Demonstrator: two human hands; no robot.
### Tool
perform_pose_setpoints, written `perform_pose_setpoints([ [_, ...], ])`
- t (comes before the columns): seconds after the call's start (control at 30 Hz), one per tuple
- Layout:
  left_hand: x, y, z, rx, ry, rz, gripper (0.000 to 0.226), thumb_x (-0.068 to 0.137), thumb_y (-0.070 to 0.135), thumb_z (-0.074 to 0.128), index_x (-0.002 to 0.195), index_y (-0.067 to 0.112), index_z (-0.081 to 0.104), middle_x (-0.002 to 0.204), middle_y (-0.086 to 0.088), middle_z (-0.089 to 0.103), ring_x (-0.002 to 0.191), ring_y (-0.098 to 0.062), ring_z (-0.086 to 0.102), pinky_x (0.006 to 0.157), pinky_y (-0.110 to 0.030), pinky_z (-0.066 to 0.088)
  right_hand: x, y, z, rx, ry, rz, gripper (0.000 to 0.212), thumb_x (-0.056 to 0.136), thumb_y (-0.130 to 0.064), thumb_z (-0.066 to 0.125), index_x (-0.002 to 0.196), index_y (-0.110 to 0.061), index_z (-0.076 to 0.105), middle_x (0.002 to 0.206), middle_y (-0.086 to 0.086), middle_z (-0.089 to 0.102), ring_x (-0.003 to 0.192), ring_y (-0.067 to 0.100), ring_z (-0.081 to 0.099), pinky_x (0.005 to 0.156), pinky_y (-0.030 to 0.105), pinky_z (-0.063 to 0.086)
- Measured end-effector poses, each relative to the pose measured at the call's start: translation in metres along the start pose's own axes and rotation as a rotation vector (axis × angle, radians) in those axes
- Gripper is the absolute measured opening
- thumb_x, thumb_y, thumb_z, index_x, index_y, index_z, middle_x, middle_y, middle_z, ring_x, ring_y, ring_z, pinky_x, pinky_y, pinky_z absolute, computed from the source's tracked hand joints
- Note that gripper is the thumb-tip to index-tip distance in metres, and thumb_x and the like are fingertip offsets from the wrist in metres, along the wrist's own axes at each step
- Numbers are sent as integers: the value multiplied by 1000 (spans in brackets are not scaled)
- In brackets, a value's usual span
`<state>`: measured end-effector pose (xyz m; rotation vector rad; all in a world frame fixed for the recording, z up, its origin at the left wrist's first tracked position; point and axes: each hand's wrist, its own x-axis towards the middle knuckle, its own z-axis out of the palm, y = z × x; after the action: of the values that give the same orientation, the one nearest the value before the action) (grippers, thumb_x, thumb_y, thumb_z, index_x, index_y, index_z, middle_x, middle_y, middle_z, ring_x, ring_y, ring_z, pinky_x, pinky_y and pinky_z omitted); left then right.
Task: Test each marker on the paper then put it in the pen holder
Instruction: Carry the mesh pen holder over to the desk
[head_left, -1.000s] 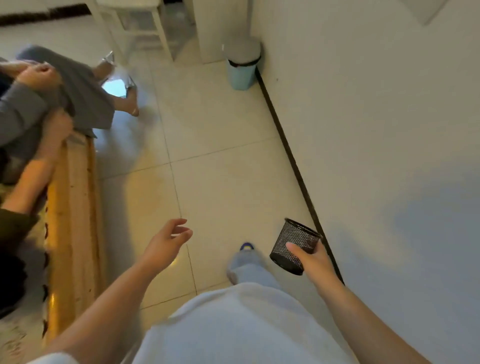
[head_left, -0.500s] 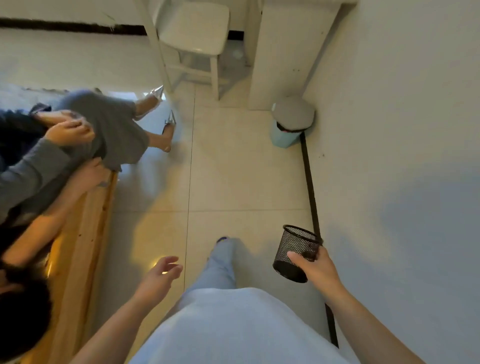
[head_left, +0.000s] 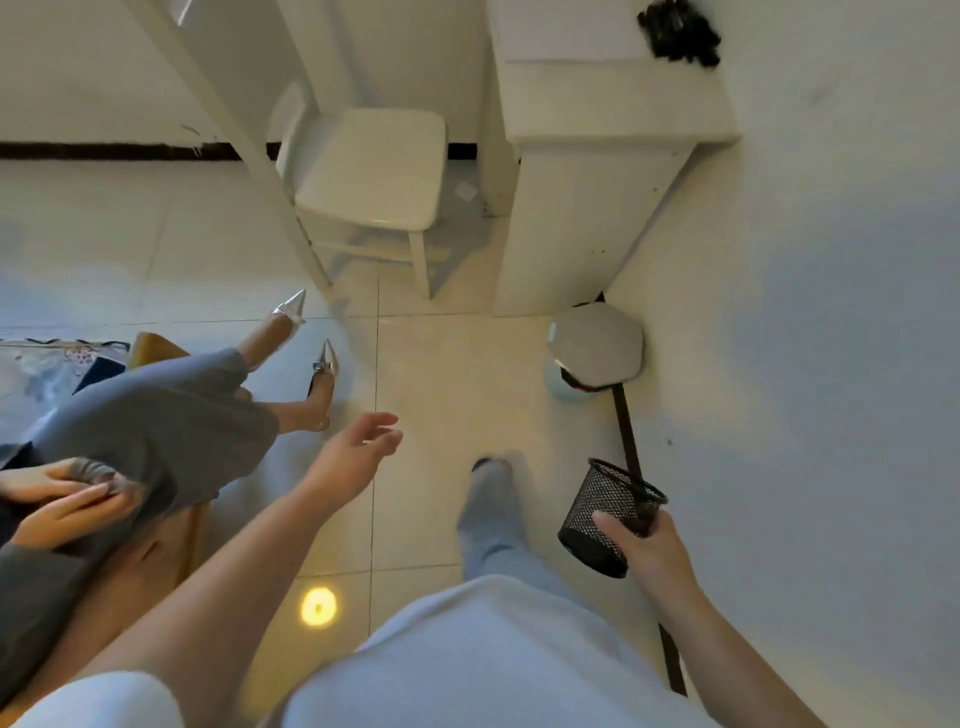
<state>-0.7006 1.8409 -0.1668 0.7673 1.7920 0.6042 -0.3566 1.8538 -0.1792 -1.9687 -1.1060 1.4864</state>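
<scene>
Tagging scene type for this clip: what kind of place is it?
Probably a home or small office room, indoors: tiled floor, white chair beside a white desk, lidded bin against the wall. The right hand carries a mesh pen holder.

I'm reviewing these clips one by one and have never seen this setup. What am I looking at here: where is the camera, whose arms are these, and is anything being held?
There is no machine here. The single view comes from a wide-angle camera worn on a person's head, looking forward and down, so the two bare arms reaching up from the bottom edge are the wearer's own. The right hand grips a black mesh pen holder, which looks empty. The left hand is open in the air and holds nothing. Below is a pale tiled floor, with a white chair, a white cabinet and a small lidded bin against the wall. A seated person's legs show at the left. No markers or paper are in view.
</scene>
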Motion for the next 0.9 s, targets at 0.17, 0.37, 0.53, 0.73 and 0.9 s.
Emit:
perform_pose_setpoints([
  [0.17, 58, 16, -39, -126, 110, -185, 25, 91, 26, 52, 116, 20, 52, 109, -3, 61, 99, -17, 58, 88, -37, 44, 107, -104, 39, -110, -134, -19, 37, 72, -31, 77, 102, -20, 57, 93, -4, 64, 79, 4, 59, 61, 19, 41],
  [0.37, 114, 28, -98, -308, 265, -340, 24, 91, 20, 53, 115, 15, 54, 99, -3, 62, 89, -14, 57, 72, -31, 41, 208, -233, 105, -211, -284, -85, 48, 71, -29, 78, 112, -18, 56, 103, 0, 65, 94, 17, 62, 86, 35, 48],
  [0.53, 193, 52, -147, -305, 294, -356, 25, 89, 20, 56, 113, 14, 57, 100, -5, 64, 95, -19, 60, 82, -36, 43, 275, -304, 174, -188, -280, -119, 42, 68, -32, 79, 103, -27, 57, 100, -6, 67, 91, 11, 64, 79, 31, 50],
  [0.73, 305, 130, -230, -241, 154, -245, 25, 85, 30, 60, 109, 33, 56, 110, 8, 60, 100, -13, 58, 81, -33, 49, 328, -367, 236, -118, -178, -50, 58, 66, -35, 80, 115, -19, 55, 107, 1, 67, 96, 19, 63, 92, 45, 49],
  [0.9, 392, 210, -276, -23, 88, -135, 14, 88, 29, 56, 102, 32, 57, 103, 3, 65, 96, -16, 62, 80, -34, 49, 359, -413, 255, -35, -72, -84, 35, 66, -36, 79, 92, -36, 56, 96, -13, 64, 88, 5, 60, 75, 28, 47],
])
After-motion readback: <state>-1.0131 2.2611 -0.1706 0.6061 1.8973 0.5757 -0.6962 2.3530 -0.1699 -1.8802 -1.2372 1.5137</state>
